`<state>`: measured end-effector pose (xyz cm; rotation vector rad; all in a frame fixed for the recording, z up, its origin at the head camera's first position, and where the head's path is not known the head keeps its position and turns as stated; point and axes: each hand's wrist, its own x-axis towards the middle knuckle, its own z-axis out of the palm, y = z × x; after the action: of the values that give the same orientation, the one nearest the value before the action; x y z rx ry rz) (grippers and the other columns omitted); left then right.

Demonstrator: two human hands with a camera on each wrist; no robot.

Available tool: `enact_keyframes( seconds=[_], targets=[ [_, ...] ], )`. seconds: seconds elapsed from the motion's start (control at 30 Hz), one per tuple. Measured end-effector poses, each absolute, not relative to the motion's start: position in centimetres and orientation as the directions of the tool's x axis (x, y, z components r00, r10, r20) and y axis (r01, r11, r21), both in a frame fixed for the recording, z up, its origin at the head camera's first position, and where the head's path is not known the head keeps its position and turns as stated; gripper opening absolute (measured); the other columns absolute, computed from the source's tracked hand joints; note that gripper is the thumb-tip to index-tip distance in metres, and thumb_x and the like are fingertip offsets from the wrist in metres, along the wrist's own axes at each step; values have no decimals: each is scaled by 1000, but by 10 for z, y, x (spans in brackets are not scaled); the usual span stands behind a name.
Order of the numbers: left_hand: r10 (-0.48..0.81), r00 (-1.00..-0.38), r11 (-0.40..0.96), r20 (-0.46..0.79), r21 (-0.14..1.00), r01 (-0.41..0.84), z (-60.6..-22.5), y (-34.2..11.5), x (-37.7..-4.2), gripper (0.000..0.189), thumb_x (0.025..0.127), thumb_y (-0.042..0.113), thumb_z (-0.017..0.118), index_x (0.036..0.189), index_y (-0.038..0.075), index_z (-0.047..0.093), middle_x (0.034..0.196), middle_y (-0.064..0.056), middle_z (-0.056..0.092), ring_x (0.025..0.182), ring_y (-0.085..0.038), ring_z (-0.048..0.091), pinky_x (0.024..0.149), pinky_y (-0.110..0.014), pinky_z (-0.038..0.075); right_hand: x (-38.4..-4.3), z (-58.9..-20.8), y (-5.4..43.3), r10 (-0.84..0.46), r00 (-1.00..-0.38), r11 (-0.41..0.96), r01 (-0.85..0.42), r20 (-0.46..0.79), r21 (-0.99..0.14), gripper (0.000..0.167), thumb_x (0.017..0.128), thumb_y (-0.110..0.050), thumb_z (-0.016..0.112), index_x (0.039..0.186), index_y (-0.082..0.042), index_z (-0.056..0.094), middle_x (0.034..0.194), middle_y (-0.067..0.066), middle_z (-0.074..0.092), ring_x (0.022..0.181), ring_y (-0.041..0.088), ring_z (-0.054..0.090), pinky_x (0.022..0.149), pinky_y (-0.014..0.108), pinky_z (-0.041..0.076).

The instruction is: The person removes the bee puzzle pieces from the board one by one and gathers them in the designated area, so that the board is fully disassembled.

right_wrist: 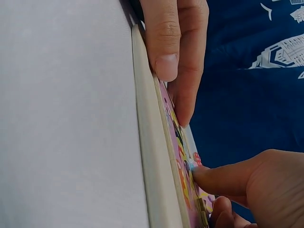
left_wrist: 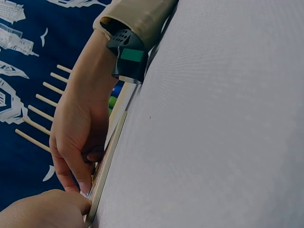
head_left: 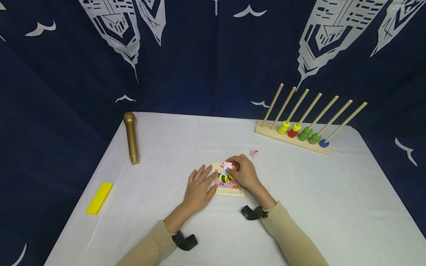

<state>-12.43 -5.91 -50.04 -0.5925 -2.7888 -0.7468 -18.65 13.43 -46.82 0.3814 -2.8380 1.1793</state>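
A small jigsaw puzzle in a pale wooden tray [head_left: 229, 192] lies on the table, with a yellow-and-black bee picture on pink. My left hand [head_left: 199, 192] rests with spread, straight fingers on the tray's left side. Over the tray's upper part, my right hand [head_left: 246, 173] pinches a pink puzzle piece [head_left: 227, 165] between thumb and fingers. In the right wrist view the right thumb [right_wrist: 213, 179] presses at the picture's surface, while the left fingers [right_wrist: 166, 66] touch the tray's edge. Beyond the tray lies a loose pink puzzle piece [head_left: 254, 153].
A wooden peg rack [head_left: 289, 139] with coloured rings stands at the back right. At the back left lies a gold microphone [head_left: 131, 138], and a yellow block [head_left: 100, 198] is near the left edge. A dark blue patterned curtain [head_left: 193, 66] hangs behind the white table [head_left: 332, 207].
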Motion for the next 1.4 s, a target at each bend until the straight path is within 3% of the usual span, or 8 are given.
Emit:
enact_keyframes(
  seconds=[0.3,0.53,0.8,1.13,1.4],
  targets=[
    [327,-899,787,290,444,429,-499,-60,-124,44,94,25,63,135,10,59,149,-14,47,143,-35,35,115,-57,21,-186,-469,133,-204,-960,655,-281,194,-702,18,85,2,66,101,-3,73,81,9,55,69,16,46,61,25,36],
    [332,-895,785,299,438,437,-499,-60,-125,44,94,26,63,135,10,59,148,-14,47,142,-35,35,115,-58,22,-185,-464,132,-151,-979,606,-204,140,-769,16,92,1,59,99,-5,72,89,13,66,73,19,52,65,24,43],
    [329,-895,789,301,433,436,-499,-60,-126,44,94,26,63,135,10,59,148,-14,48,142,-35,36,115,-58,23,-190,-454,139,-106,-987,549,-160,122,-820,15,93,-1,60,101,-4,72,84,12,66,69,16,56,60,19,46],
    [326,-896,778,301,453,435,-500,-60,-125,43,95,25,62,135,9,59,148,-15,47,142,-36,35,115,-57,21,-210,-433,195,34,-998,564,-26,54,-825,20,98,-9,55,111,-5,70,107,14,66,88,21,52,69,24,44],
    [325,-897,775,299,460,434,-500,-60,-125,43,95,25,62,135,9,59,148,-15,47,143,-36,35,116,-57,21,-224,-435,241,113,-994,614,77,-9,-786,25,98,-9,53,116,-2,68,107,17,63,85,19,50,66,18,43]
  ],
)
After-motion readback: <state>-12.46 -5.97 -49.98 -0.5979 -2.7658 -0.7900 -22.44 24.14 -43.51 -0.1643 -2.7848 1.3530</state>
